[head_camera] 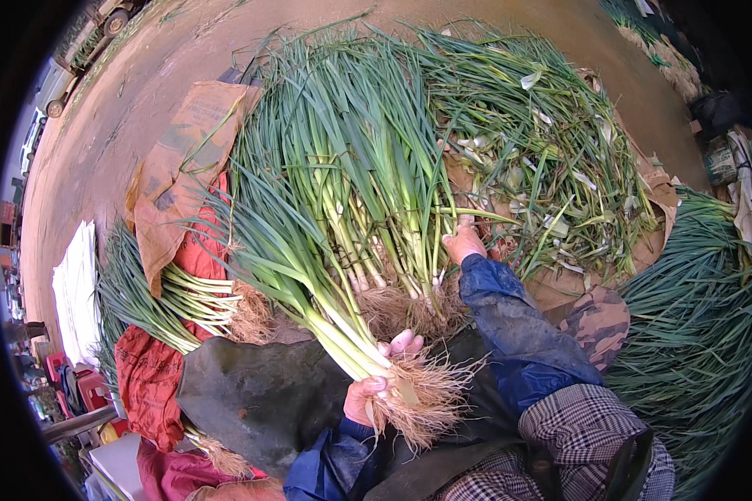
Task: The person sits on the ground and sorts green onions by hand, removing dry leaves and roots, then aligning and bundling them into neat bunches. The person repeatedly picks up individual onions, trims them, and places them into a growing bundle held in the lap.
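Observation:
My left hand (365,401) is closed around the white stalks of a bunch of green onions (332,338), low in the middle of the view. Its pale, stringy roots (423,401) spread to the right of the hand, and its leaves point up and left. My right hand (465,241) reaches forward to the right edge of a large pile of green onions (351,144), with its fingers at a stalk there. How firmly those fingers close is hard to tell. The pile lies with roots towards me. Both forearms wear blue sleeves.
Stripped leaves and peelings (539,156) heap up at the right on brown sacking (658,194). More green onions (689,313) lie far right, and others (188,294) at left beside a red sack (150,382). A dark apron (257,388) covers my lap. Vehicles (53,87) stand far left.

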Tool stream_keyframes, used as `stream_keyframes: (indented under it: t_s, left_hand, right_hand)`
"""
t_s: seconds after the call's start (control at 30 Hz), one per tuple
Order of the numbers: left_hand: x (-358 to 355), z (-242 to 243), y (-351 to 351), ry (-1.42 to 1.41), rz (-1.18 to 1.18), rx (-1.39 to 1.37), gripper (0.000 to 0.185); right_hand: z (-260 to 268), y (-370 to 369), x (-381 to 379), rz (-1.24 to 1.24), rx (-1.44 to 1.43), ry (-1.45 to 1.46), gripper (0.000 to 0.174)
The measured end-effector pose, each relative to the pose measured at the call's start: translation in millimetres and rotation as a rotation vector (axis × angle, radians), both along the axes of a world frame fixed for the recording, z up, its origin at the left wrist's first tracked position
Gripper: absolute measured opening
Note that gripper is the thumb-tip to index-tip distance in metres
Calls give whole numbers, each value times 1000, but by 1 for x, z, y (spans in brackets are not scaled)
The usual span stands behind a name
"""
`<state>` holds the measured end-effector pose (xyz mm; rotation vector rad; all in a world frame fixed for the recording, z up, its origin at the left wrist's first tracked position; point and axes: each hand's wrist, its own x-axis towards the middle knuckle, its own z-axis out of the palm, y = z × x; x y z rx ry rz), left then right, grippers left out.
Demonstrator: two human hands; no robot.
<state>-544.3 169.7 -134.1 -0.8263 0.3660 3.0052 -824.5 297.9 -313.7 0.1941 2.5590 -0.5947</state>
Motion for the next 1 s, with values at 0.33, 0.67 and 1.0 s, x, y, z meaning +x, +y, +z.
stream_keyframes:
  t_s: [0.33, 0.67, 1.0]
  left_hand:
    - [5, 5, 0, 66, -31, -144, 46]
    - [11, -6, 1, 58, 24, -118, 47]
    - [27, -3, -5, -146, -131, -172, 57]
  right_hand:
    - [-62, -4, -3, 805, -184, -39, 36]
    - [81, -5, 48, 138, -387, 159, 23]
    - [191, -43, 125, 85, -972, -614, 23]
